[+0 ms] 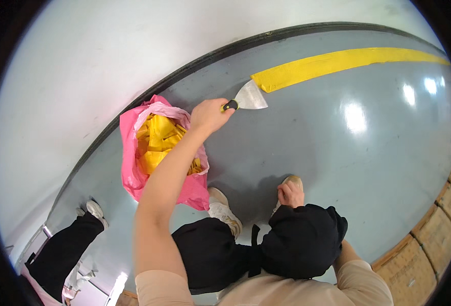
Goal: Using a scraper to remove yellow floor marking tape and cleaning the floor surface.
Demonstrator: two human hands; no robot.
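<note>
My left hand (209, 115) grips the black and yellow handle of a metal scraper (251, 96). The wide blade rests on the grey floor, its tip touching the near end of a yellow tape strip (337, 61) that curves away to the right. My right hand (290, 194) is curled shut with nothing in it and rests by my right shoe, just above my knee in black trousers (302, 239). A pink plastic bag (133, 173) full of crumpled yellow tape scraps lies open on the floor just left of my left forearm.
A white wall (108, 56) with a black baseboard runs along the far side of the floor. Another person's leg in black trousers and a white shoe (95, 209) stands at the lower left. Cardboard boxes (434, 234) sit at the lower right.
</note>
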